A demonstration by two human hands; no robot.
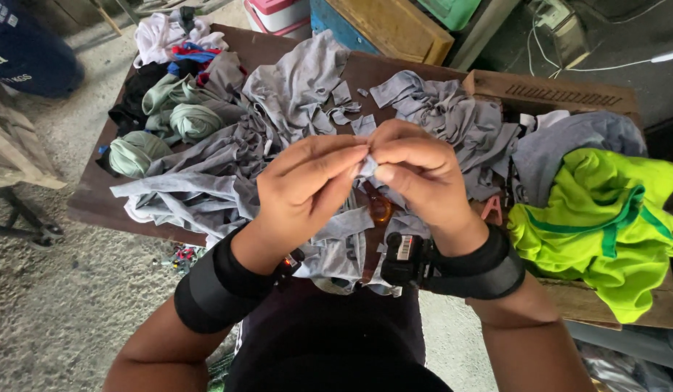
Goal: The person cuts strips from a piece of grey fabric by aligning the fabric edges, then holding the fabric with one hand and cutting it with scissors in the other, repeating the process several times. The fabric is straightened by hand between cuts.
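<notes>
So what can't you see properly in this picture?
Head view:
- Grey fabric strip: its pinched part is hidden by the left hand and right hand.
- Orange thing: mostly covered by cloth and hands.
- Neon green garment: cut off by the right edge.

Soft, matt grey cloth scraps [307,94] lie crumpled on a dull brown wooden table [394,69]. A bright green garment [605,218] looks smooth and synthetic. Matt black fabric wristbands [220,287] wrap both wrists. The concrete floor [67,290] looks rough.
</notes>
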